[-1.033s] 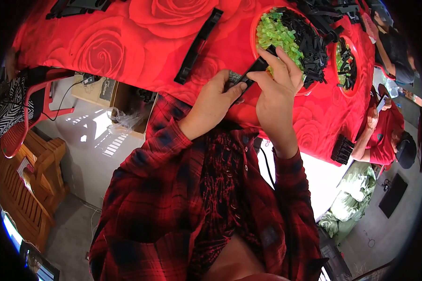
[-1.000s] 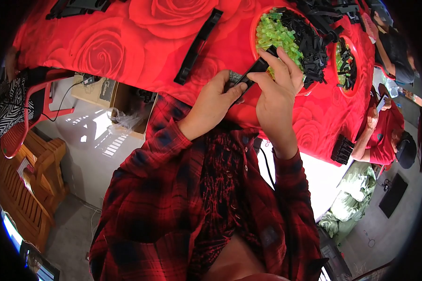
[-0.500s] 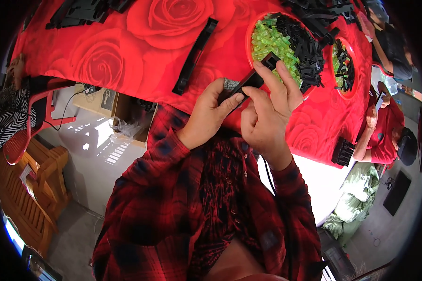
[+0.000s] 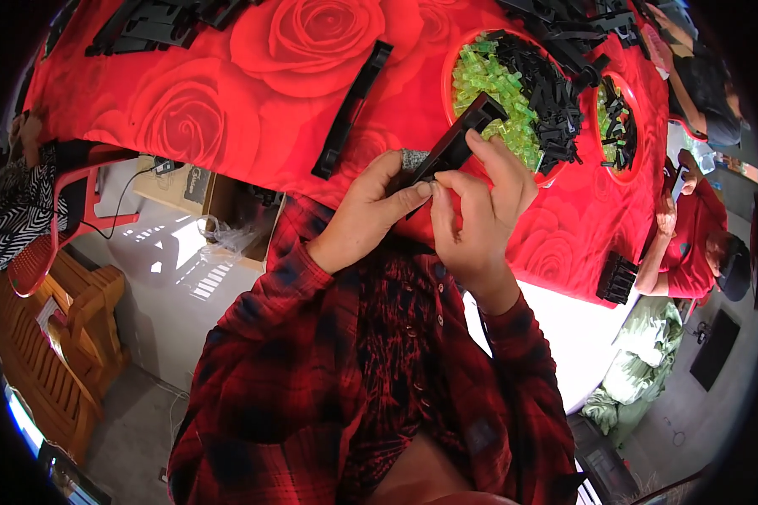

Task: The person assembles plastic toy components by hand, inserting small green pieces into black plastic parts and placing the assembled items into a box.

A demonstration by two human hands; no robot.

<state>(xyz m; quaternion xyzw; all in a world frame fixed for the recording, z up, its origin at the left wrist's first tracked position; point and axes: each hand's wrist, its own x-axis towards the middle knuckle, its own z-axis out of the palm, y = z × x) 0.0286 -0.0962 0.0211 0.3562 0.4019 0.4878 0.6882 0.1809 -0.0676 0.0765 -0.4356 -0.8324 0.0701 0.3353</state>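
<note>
A black plastic strip (image 4: 456, 150) with a channel along it and a cut-out far end slants up over the edge of a red-rimmed bowl. My left hand (image 4: 364, 212) is closed round its near part, thumb on top. At the left index finger shows a grey speckled patch (image 4: 413, 157), possibly a wrap. My right hand (image 4: 486, 220) also grips the strip: one fingertip presses its side, while others pinch close to my left thumb. Whether a small part sits in that pinch I cannot make out. A similar black strip (image 4: 352, 109) lies on the red rose-patterned cloth (image 4: 185, 118).
The bowl (image 4: 448, 71) holds green-yellow clear pieces (image 4: 488, 76) and small black pieces (image 4: 552, 105). A smaller bowl (image 4: 636, 126) stands to its right. Black parts (image 4: 143, 29) are heaped far left, others (image 4: 564, 34) far right. A co-worker in red (image 4: 699, 244) sits at the right.
The black strip has turned, showing more of its channel. My right fingers have drawn back from its far end and curled nearer to my left thumb.
</note>
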